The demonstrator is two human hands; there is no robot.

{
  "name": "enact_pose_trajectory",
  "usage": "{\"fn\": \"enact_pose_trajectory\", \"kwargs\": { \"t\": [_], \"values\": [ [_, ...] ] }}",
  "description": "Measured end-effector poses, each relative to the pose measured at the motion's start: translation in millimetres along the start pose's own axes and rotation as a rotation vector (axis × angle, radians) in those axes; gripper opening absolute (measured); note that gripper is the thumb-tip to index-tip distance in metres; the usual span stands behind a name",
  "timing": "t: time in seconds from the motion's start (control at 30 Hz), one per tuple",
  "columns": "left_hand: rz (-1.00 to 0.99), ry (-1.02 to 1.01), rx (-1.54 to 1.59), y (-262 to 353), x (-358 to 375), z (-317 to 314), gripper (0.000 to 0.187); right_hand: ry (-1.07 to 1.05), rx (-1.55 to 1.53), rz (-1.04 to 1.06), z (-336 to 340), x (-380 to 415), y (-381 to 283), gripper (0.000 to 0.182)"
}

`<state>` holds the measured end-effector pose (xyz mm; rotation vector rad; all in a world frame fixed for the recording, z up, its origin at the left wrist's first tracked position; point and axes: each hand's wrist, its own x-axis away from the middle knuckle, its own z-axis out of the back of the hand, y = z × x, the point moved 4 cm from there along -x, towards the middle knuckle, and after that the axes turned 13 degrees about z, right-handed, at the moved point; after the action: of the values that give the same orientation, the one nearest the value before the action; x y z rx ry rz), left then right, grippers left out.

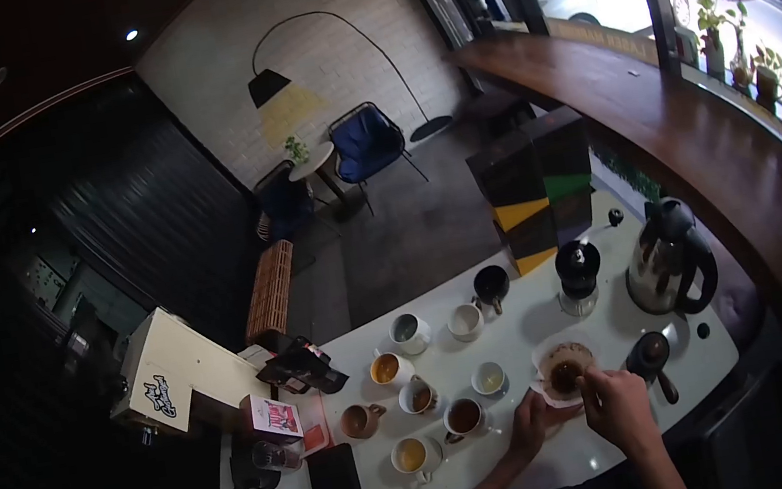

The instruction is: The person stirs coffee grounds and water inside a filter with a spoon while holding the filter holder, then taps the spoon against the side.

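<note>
A paper coffee filter (577,350) with dark, wet coffee inside stands near the table's right front. Around its lower left side my left hand (537,421) is closed, partly hidden below the filter's rim. My right hand (617,405) is pinched over the filter's right edge; what it holds, if anything, is too small to make out. Just left of the filter is a cup with pale liquid (489,379), and beyond it a cup of dark liquid (463,417). A small dark pot with a handle (648,356) sits right of my right hand.
Several more cups, one of them brown (359,421), stand left on the white table (566,466). A kettle (666,259) and a grinder (578,275) are at the back right. A black wallet-like item (335,480), a pink box (273,418) and a cream machine (183,372) are left.
</note>
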<state>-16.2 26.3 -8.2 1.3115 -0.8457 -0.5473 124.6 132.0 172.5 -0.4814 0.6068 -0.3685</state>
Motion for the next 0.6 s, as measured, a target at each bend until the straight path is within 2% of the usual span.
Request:
{"fn": "enact_pose_trajectory", "kwargs": {
  "t": [0.07, 0.13, 0.27, 0.37, 0.47, 0.57, 0.6],
  "values": [
    [-0.045, 0.047, -0.015, -28, -6, 4, 0.035, -0.023, -0.022, -0.013, -2, 6, 1, 0.017],
    [-0.141, -0.001, 0.255, 0, -2, -10, 0.038, -0.054, 0.000, 0.021, 1, 7, 1, 0.013],
    [-0.100, 0.060, 0.065, 2, 5, -3, 0.042, -0.057, 0.024, 0.104, 9, 0, -9, 0.014],
    [-0.122, 0.066, -0.007, 22, 12, -3, 0.041, -0.121, 0.043, 0.068, -4, 2, -1, 0.015],
    [-0.206, 0.126, -0.068, 17, 8, -1, 0.037, -0.105, -0.014, 0.123, -8, 0, 4, 0.015],
    [-0.113, 0.083, -0.001, 23, 11, -4, 0.035, -0.007, -0.014, 0.120, -5, 3, 6, 0.014],
    [-0.174, 0.075, -0.010, 23, 8, -4, 0.036, -0.015, -0.007, 0.109, -5, 6, 6, 0.014]
  ]
}}
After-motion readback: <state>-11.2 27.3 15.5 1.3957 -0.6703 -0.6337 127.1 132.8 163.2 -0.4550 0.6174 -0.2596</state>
